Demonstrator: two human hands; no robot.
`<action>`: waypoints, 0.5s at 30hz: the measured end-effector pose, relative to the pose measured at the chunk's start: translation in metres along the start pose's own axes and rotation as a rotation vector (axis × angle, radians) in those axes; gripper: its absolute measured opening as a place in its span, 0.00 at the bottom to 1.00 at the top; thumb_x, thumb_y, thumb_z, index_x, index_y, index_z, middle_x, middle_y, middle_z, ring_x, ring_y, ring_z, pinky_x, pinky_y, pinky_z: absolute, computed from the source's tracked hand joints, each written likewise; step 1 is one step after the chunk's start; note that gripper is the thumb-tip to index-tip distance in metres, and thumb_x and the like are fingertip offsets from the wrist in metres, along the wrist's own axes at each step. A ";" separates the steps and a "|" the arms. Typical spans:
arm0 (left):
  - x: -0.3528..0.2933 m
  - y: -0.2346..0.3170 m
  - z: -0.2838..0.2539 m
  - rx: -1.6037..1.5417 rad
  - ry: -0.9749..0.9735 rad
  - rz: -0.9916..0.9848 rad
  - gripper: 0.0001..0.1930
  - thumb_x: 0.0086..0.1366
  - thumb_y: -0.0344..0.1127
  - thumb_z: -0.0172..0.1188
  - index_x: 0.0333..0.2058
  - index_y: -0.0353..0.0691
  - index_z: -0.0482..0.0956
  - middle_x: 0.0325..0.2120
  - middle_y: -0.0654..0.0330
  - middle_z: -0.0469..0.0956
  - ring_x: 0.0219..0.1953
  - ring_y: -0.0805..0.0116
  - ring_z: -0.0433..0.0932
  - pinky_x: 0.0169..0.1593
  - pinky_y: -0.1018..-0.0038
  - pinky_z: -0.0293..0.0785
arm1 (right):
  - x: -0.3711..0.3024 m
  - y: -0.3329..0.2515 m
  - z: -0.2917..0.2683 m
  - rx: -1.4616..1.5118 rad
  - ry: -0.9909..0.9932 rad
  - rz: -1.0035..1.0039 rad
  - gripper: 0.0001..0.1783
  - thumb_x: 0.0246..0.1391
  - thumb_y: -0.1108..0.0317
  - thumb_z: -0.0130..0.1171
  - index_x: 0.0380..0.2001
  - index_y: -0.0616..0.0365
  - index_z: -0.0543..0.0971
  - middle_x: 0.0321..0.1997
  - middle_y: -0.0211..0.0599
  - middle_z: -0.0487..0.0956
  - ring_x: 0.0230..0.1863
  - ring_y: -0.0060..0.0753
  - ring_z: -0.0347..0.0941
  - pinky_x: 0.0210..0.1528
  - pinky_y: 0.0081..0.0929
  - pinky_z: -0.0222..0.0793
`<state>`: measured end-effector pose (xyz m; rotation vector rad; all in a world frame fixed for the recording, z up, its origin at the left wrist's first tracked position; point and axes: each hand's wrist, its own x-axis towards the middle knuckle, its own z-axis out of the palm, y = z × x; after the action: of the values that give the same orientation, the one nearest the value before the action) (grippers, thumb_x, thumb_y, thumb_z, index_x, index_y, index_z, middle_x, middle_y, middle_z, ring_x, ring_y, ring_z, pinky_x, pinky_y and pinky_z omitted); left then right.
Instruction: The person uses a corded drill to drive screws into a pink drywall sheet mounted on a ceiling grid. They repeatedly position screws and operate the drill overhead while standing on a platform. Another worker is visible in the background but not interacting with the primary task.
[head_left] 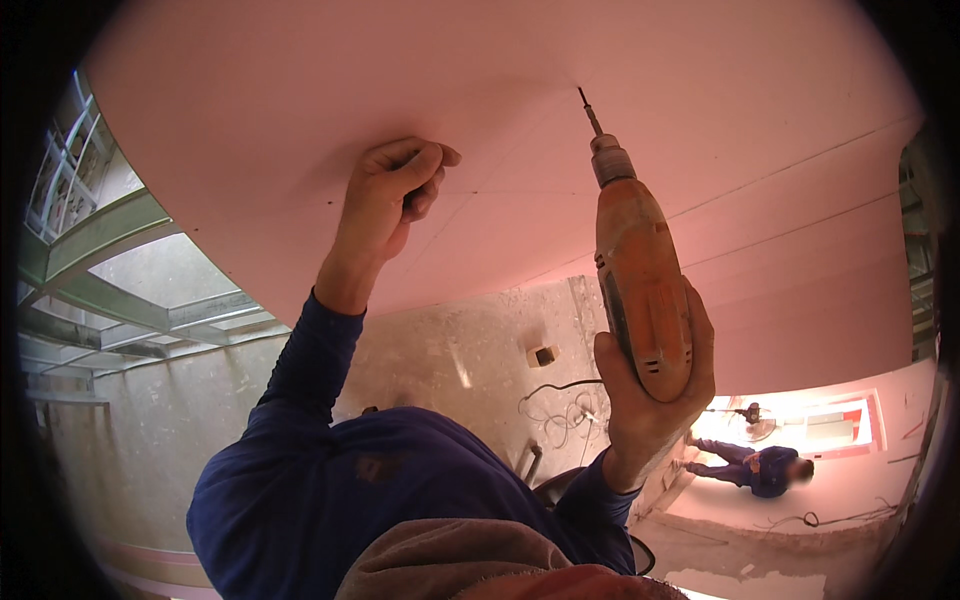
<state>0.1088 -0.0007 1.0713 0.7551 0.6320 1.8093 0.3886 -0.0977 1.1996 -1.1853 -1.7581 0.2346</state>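
Note:
Over me spreads a pink plasterboard panel (480, 120) with thin seams and a few dark dots in its surface. An orange power drill (645, 270) points up at it, gripped round its rear body by my right hand (655, 420). The drill's slim bit (590, 110) meets the panel at its tip, or comes very near it. My left hand (400, 185) is raised close under the panel, left of the drill, fingers curled in and thumb pressed to the index finger. What they hold, if anything, is too small to make out.
Metal ceiling framing (130, 250) lies exposed at the left, beside the panel's edge. Behind is a bare plastered wall (440, 340) with a square box hole (543, 356) and loose cables (575, 415). Another person (765, 470) stands at the right near a bright window (830, 425).

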 end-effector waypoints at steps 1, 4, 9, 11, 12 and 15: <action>0.000 0.001 0.000 0.002 -0.004 0.000 0.13 0.80 0.36 0.63 0.40 0.29 0.86 0.19 0.70 0.68 0.19 0.81 0.60 0.24 0.80 0.53 | 0.001 0.001 0.000 0.006 0.002 -0.007 0.45 0.42 0.72 0.79 0.69 0.60 0.78 0.52 0.47 0.90 0.49 0.40 0.89 0.55 0.36 0.85; 0.000 0.002 0.001 0.008 -0.008 -0.002 0.14 0.80 0.36 0.63 0.40 0.29 0.86 0.19 0.69 0.69 0.19 0.81 0.61 0.24 0.79 0.53 | 0.001 0.002 0.001 -0.004 0.004 -0.005 0.45 0.42 0.72 0.79 0.69 0.60 0.78 0.51 0.47 0.90 0.49 0.40 0.89 0.55 0.37 0.85; -0.001 0.001 0.001 0.024 -0.006 0.002 0.14 0.80 0.36 0.63 0.40 0.28 0.86 0.19 0.69 0.68 0.19 0.81 0.61 0.24 0.79 0.53 | 0.002 -0.002 0.003 -0.056 0.011 -0.043 0.45 0.43 0.72 0.79 0.69 0.60 0.78 0.52 0.48 0.90 0.49 0.41 0.89 0.55 0.38 0.85; 0.000 0.001 0.001 0.013 -0.006 -0.001 0.14 0.80 0.36 0.63 0.40 0.28 0.86 0.19 0.69 0.68 0.19 0.81 0.61 0.24 0.79 0.53 | 0.003 -0.003 0.004 -0.050 0.033 -0.007 0.45 0.40 0.71 0.78 0.67 0.60 0.79 0.52 0.48 0.89 0.50 0.42 0.89 0.56 0.39 0.85; 0.000 0.001 0.001 0.008 -0.004 0.004 0.14 0.80 0.36 0.63 0.40 0.28 0.86 0.19 0.69 0.68 0.19 0.81 0.61 0.24 0.79 0.53 | 0.002 -0.004 0.005 -0.034 0.052 0.040 0.46 0.37 0.71 0.76 0.66 0.61 0.80 0.53 0.47 0.88 0.50 0.43 0.88 0.58 0.40 0.86; 0.000 0.000 0.001 0.013 0.007 0.002 0.14 0.80 0.36 0.63 0.40 0.28 0.86 0.19 0.69 0.69 0.19 0.81 0.61 0.24 0.79 0.54 | 0.002 -0.005 0.007 -0.024 0.073 0.092 0.47 0.33 0.69 0.74 0.65 0.60 0.82 0.53 0.46 0.88 0.50 0.44 0.88 0.57 0.41 0.86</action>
<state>0.1097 -0.0008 1.0725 0.7584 0.6483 1.8118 0.3801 -0.0967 1.2004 -1.2782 -1.6495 0.2226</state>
